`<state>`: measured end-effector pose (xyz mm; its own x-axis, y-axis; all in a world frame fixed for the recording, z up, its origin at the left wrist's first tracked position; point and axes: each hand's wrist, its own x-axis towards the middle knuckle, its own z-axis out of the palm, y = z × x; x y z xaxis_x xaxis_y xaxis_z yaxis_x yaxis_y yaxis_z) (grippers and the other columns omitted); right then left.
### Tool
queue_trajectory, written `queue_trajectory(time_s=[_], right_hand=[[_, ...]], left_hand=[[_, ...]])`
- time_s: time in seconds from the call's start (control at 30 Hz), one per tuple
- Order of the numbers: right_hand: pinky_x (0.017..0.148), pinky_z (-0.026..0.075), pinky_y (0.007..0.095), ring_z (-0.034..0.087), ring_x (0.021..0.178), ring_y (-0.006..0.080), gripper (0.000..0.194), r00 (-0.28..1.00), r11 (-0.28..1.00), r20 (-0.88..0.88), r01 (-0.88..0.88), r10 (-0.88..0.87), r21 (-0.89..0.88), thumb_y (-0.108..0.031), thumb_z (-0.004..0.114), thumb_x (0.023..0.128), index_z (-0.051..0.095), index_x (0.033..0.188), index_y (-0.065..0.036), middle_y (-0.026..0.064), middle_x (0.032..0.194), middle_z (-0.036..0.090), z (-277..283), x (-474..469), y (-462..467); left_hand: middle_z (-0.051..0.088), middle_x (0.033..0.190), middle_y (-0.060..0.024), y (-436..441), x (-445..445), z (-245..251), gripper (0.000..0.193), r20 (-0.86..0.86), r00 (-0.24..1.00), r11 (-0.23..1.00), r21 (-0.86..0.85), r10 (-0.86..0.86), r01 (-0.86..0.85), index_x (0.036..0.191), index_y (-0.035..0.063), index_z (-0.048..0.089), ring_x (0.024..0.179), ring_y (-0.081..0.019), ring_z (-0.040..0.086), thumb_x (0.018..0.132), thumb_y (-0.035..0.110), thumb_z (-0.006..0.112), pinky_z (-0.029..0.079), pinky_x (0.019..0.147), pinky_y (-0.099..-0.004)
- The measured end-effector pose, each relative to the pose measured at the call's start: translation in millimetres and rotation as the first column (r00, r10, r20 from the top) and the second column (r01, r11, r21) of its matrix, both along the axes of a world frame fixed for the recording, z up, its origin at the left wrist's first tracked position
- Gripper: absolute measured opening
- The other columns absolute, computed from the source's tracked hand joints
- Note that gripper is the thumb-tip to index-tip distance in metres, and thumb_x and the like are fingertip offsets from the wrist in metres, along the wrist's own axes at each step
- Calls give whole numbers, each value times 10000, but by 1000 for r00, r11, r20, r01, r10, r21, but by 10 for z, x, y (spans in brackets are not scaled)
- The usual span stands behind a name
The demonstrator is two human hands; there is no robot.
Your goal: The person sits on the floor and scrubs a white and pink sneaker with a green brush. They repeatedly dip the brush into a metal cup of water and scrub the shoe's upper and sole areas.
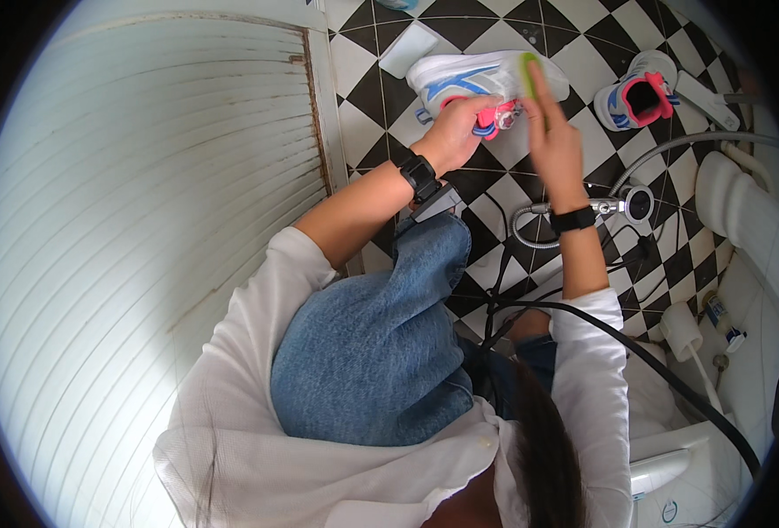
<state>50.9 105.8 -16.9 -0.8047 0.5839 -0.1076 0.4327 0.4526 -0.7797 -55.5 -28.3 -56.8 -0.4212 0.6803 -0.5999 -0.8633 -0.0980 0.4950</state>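
Note:
A white sneaker with blue and grey side stripes and pink lining lies on its side, toe to the right. My left hand grips it at the pink tongue and collar, where some white foam shows. In my right hand is a green brush, blurred, its head against the sneaker's side near the toe. The brush's bristles are hidden from this angle. A second sneaker, white with pink lining, stands apart on the floor at the right.
A white block lies by the heel. The hand shower and its metal hose rest on the checkered tile floor under my right wrist. Black cables cross my lap. At the left stands a slatted door; a washbasin pedestal is right.

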Motion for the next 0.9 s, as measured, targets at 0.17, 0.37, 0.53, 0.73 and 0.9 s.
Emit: queue_trajectory(time_s=[0.17, 0.37, 0.53, 0.73, 0.9], right_hand=[[655, 544, 446, 686, 735, 456, 510, 993, 998, -117, 19, -25, -55, -382, 552, 1079, 453, 1577, -333, 213, 952, 742, 88, 66, -1], [766, 564, 395, 742, 827, 361, 527, 998, 988, -35, -60, 56, -140, -401, 557, 1077, 447, 1585, -315, 225, 1187, 729, 141, 234, 34], [928, 535, 347, 723, 1043, 259, 660, 985, 973, -52, -168, 162, -160, -365, 624, 1053, 362, 1630, -184, 228, 1389, 649, 414, 467, 447], [1094, 441, 349, 597, 1313, 278, 747, 959, 963, -183, -241, 218, -117, -332, 693, 1019, 351, 1602, -12, 264, 1448, 584, 1276, 567, 636], [1030, 481, 328, 647, 1194, 206, 639, 941, 961, -226, -270, 250, -57, -196, 641, 1045, 372, 1606, -48, 188, 1364, 651, 2059, 406, 685]], left_hand=[[732, 1106, -112, -53, -42, 51, 274, -178, 971, 985, -93, -159, 144, 1118, -76, 699, 1015, -181, 688, 1006, 167, 637, 514, 925, -317], [717, 875, -74, -91, -226, 144, 209, -398, 873, 950, -241, -283, 199, 925, -64, 735, 796, -145, 652, 910, 129, 655, 494, 730, -290], [620, 766, -15, 42, -337, 363, 166, -582, 746, 934, -320, -324, 156, 811, -15, 665, 721, -100, 573, 882, 133, 681, 420, 625, -274], [678, 1007, -39, 424, -523, 955, 236, -740, 617, 963, -190, -270, 194, 1115, -21, 617, 890, -115, 633, 941, 126, 679, 534, 809, -317], [687, 1130, -18, 621, -660, 1811, 330, -868, 307, 887, -265, -390, 377, 1272, 0, 623, 1017, -84, 614, 992, 164, 685, 509, 887, -284]])
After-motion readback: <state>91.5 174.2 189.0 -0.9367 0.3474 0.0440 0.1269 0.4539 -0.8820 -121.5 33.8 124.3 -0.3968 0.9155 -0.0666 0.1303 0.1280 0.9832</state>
